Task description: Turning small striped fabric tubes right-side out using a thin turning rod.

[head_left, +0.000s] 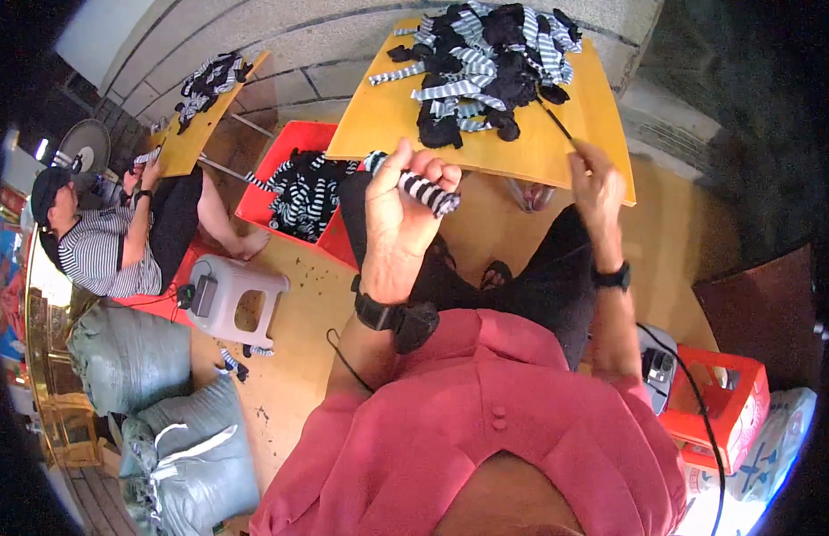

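Observation:
My left hand (399,210) is raised just in front of the yellow table (365,121), its fingers closed around a black-and-white striped fabric tube (425,192) that looks like a small sock or sleeve. One bunched dark end pokes out past the fingers. At the table's right side my right hand (598,183) pinches a thin black stick (556,119). The stick's far end reaches toward a heap of striped and black fabric pieces (473,67) on the tabletop; whether it touches them I cannot tell.
A red bin (318,136) of striped pieces stands left of my knees. Further left, a person (111,237) handles similar pieces at another yellow table (200,134). A pale plastic stool (240,290) and stuffed sacks (196,451) sit on the floor. A red box (714,393) lies at right.

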`<state>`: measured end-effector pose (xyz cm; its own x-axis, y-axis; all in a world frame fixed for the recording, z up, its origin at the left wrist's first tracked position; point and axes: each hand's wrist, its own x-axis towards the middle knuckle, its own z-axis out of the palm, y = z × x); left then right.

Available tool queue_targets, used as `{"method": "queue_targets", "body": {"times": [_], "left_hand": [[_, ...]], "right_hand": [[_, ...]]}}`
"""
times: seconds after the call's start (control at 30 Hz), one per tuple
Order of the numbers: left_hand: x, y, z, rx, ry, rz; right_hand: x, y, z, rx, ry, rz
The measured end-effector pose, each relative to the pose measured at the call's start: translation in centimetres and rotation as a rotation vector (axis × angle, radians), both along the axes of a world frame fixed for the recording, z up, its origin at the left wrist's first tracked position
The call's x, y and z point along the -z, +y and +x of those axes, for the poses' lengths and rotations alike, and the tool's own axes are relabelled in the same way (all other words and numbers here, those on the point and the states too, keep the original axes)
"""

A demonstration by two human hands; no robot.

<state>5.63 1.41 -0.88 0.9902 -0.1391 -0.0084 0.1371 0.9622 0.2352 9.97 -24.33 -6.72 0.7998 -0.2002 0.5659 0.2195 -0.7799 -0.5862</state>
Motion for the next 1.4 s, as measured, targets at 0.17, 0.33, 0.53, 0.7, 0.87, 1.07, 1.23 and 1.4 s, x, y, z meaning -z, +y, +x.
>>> {"method": "queue_targets", "body": {"times": [0.17,0.33,0.53,0.7,0.87,1.07,1.23,1.4], "left_hand": [[0.4,0.1,0.6,0.007,-0.036,-0.012],[0.7,1.9,0.7,-0.071,0.005,-0.036],[0.7,3.2,0.8,-0.122,0.016,-0.077],[1.1,3.4,1.3,-0.072,-0.002,-0.173],[0.8,2.7,1.2,-0.092,0.008,-0.101],[-0.2,1.7,0.1,-0.056,-0.064,-0.06],[-0.1,2.5,0.7,-0.048,-0.088,-0.09],[-0.5,1.5,0.2,-0.04,-0.113,-0.04]], "right_hand": [[5.6,-6.5,5.6,0.279,0.049,-0.445],[6.2,-5.7,3.6,0.234,0.011,-0.488],[2.0,-0.3,-6.4,-0.108,0.228,0.438],[-0.4,3.8,-14.6,-0.295,0.373,0.454],[-1.8,5.3,-15.0,-0.408,0.303,0.399],[-1.8,5.6,-15.2,-0.398,0.266,0.385],[-2.0,4.7,-15.9,-0.327,0.277,0.416],[-1.2,5.0,-15.5,-0.353,0.226,0.368]]}}
